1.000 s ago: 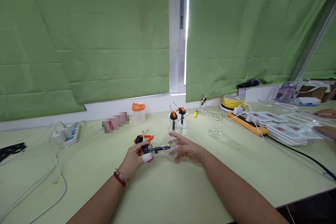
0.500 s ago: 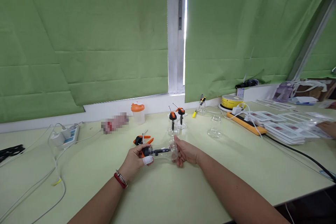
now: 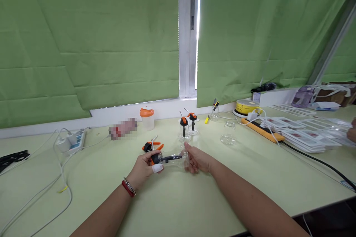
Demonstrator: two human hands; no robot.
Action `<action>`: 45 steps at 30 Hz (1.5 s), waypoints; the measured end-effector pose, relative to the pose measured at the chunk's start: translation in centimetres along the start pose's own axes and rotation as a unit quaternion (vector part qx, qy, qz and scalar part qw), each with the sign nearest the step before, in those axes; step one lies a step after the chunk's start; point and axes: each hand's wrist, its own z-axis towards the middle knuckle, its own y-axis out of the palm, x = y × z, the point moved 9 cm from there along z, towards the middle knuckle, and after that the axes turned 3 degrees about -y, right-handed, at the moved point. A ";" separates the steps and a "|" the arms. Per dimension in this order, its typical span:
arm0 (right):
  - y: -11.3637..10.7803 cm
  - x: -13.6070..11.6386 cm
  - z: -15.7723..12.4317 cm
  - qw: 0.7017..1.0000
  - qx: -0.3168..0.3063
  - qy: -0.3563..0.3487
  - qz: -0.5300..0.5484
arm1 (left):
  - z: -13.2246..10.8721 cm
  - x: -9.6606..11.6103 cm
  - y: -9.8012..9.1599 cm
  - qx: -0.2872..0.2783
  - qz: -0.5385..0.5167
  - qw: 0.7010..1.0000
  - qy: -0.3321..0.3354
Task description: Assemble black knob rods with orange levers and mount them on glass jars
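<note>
Both my hands hold one clear glass bottle (image 3: 174,159) lying sideways just above the pale green table (image 3: 178,196). My left hand (image 3: 144,168), with a white wrap on the thumb and a red bracelet at the wrist, grips its black and orange stopper end (image 3: 154,158). My right hand (image 3: 196,160) closes round the bottle's wide bottom. Just behind my left hand lie loose orange and black stoppers (image 3: 151,146). Two upright bottles with orange stoppers (image 3: 187,127) stand a little further back.
An empty clear bottle (image 3: 228,134) stands to the right, an orange-lidded cup (image 3: 147,117) at the back. A power strip with cables (image 3: 72,140) lies left. An orange power strip (image 3: 261,130), a yellow tape roll (image 3: 246,107) and stacked cards (image 3: 303,137) fill the right, where another person's hand (image 3: 352,133) shows.
My right hand's fingers were spread over the bottle's bottom and have closed round it. The other person's hands at the right edge have drawn back.
</note>
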 end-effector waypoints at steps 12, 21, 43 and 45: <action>0.8 -2.7 -1.8 0.993 -0.050 -0.092 0.049 | 0.1 0.4 -0.6 0.016 0.011 1.000 0.001; 0.3 -0.1 -0.1 1.000 0.002 -0.008 0.017 | 0.2 0.3 -0.4 0.016 0.003 1.000 0.014; 0.4 -2.5 -1.3 0.994 -0.032 -0.097 0.047 | 0.2 0.8 -0.8 0.025 0.017 0.999 0.019; 0.4 -3.0 -1.7 0.991 -0.036 -0.118 0.054 | 0.3 0.6 -0.9 0.027 0.018 0.999 0.018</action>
